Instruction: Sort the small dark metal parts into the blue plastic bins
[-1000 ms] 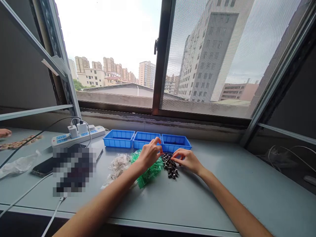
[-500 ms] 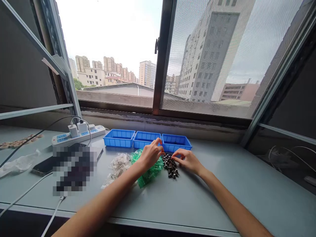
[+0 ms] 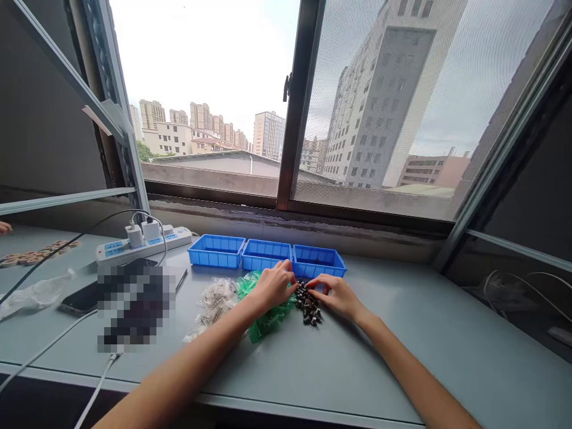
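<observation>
A small heap of black-and-silver cylindrical parts (image 3: pixel 311 314) lies on the grey table between my hands. Over the heap's left upper edge is my left hand (image 3: pixel 274 287), its fingers bent and thumb drawn in to them; what the fingertips hold is too small to make out. From the other side, my right hand (image 3: pixel 336 296) reaches to the heap's upper right edge with thumb and fingers curled together at the parts. Beneath my left wrist are green translucent plastic pieces (image 3: pixel 264 329), partly covered by it. Clear plastic pieces (image 3: pixel 217 301) lie left of these.
Behind my hands stand a left blue bin (image 3: pixel 214 260), a middle blue bin (image 3: pixel 263 262) and a right blue bin (image 3: pixel 319 271). A power strip (image 3: pixel 145 245), cables and a black phone (image 3: pixel 80 301) occupy the left. Another person's hand (image 3: pixel 4 227) shows near brownish pieces (image 3: pixel 40 254).
My left hand has lowered toward the heap, and my right hand has shifted slightly left along its upper edge. Another person's hand has appeared at the far left.
</observation>
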